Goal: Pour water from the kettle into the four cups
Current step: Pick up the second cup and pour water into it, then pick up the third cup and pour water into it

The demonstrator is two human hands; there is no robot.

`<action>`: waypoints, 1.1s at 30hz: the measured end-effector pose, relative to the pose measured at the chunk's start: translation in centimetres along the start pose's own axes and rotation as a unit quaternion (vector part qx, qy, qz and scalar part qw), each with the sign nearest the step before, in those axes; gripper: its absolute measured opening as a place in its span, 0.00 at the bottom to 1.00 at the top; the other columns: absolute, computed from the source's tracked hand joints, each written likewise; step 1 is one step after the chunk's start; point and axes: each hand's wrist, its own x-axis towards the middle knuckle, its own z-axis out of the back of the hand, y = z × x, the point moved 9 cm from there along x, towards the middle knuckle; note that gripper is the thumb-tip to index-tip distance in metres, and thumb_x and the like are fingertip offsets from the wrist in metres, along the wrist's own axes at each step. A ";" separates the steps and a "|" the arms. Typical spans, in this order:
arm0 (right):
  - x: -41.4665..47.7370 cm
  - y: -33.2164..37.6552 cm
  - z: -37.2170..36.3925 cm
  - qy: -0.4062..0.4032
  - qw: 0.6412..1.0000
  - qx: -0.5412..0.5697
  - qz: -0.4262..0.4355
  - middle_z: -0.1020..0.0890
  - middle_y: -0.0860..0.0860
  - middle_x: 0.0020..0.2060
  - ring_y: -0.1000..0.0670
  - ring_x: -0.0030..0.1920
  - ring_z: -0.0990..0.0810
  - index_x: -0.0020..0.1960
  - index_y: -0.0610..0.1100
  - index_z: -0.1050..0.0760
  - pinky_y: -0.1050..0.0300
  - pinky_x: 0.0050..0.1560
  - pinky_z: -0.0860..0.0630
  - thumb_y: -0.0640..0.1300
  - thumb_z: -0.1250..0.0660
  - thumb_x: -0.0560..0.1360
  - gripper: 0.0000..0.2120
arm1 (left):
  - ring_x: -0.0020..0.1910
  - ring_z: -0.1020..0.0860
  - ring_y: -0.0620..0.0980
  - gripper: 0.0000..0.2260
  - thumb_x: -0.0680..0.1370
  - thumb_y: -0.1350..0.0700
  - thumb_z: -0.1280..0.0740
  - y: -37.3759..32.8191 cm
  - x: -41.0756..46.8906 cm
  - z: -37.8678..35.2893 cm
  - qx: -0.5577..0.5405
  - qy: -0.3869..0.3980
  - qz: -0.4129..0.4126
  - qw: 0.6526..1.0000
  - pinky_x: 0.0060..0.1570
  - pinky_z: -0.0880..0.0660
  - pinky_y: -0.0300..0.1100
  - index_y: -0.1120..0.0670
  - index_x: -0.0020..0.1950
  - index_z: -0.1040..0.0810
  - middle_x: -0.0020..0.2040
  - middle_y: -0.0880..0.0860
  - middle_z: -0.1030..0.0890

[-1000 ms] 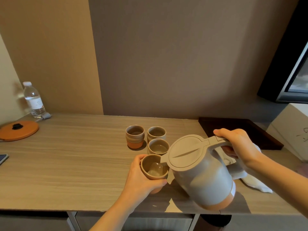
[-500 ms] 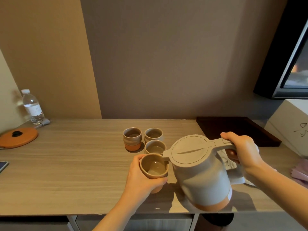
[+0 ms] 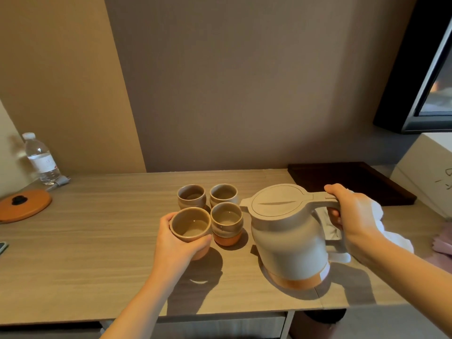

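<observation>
Wooden surface [image 3: 80, 253], wide and pale-grained, backed by a wall. Dark tray [image 3: 352, 182] at the back right corner, white box [image 3: 425, 177] beyond it at the right edge. Grey kettle [image 3: 291, 236] with an orange base band and shut lid, right of centre near the front edge, upright or nearly so; whether resting on the surface or just above it could not be told. Gripped at the handle by the right hand [image 3: 354, 216], fingers wrapped fully round, thumb on top. White cloth [image 3: 393, 238] crumpled behind that hand. Orange round pad [image 3: 24, 207] flat at the left edge. Water bottle [image 3: 41, 159] upright at the back left corner. Four cups clustered mid-surface, just left of the kettle, in two rows. Front left cup [image 3: 190, 225] clasped in the left hand [image 3: 176, 243], fingers curled about its side, water visible inside, close beside its neighbour. Front right cup [image 3: 227, 223] standing on the surface with water in it. Back left cup [image 3: 191, 199] and back right cup [image 3: 223, 195] side by side behind them; contents too dim to tell. Phone corner [image 3: 3, 247] just showing at the left edge.
</observation>
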 end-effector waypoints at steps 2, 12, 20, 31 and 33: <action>0.2 0.0 -0.1 -0.003 1.000 -0.009 -0.005 0.22 0.43 0.36 0.45 0.42 0.24 0.35 0.43 0.24 0.48 0.50 0.26 0.53 0.34 0.73 0.15 | 0.56 0.26 0.48 0.38 0.60 0.55 0.17 0.9 1.0 0.4 0.007 -0.012 0.006 1.000 0.48 0.27 0.41 0.46 0.64 0.34 0.55 0.45 0.25; 1.2 0.1 -0.7 -0.018 0.999 -0.037 -0.006 0.22 0.46 0.36 0.49 0.40 0.24 0.36 0.45 0.24 0.51 0.45 0.28 0.55 0.35 0.73 0.14 | 0.60 0.25 0.52 0.41 0.59 0.51 0.16 4.6 4.4 0.2 0.039 -0.078 0.033 0.996 0.55 0.25 0.49 0.48 0.65 0.34 0.58 0.49 0.24; 1.4 0.3 -1.6 -0.010 1.000 -0.010 -0.010 0.25 0.46 0.32 0.51 0.36 0.28 0.35 0.44 0.26 0.60 0.37 0.31 0.52 0.35 0.75 0.15 | 0.59 0.25 0.51 0.41 0.58 0.50 0.16 5.0 5.1 -1.3 0.054 -0.061 0.029 0.996 0.55 0.24 0.50 0.47 0.65 0.34 0.59 0.49 0.23; 0.6 0.4 -1.6 -0.008 1.000 0.015 -0.026 0.27 0.47 0.30 0.51 0.35 0.29 0.33 0.44 0.28 0.58 0.38 0.31 0.50 0.35 0.75 0.14 | 0.64 0.28 0.51 0.47 0.61 0.53 0.17 4.4 4.9 -1.5 0.049 0.023 0.050 0.997 0.56 0.28 0.44 0.50 0.74 0.39 0.66 0.51 0.27; 0.6 0.2 -1.5 -0.007 0.999 0.018 -0.034 0.27 0.46 0.32 0.51 0.35 0.29 0.35 0.44 0.28 0.58 0.39 0.31 0.50 0.35 0.75 0.14 | 0.68 0.31 0.53 0.49 0.62 0.51 0.18 3.7 5.0 -1.1 0.054 0.040 0.053 0.996 0.60 0.30 0.47 0.49 0.76 0.42 0.70 0.51 0.30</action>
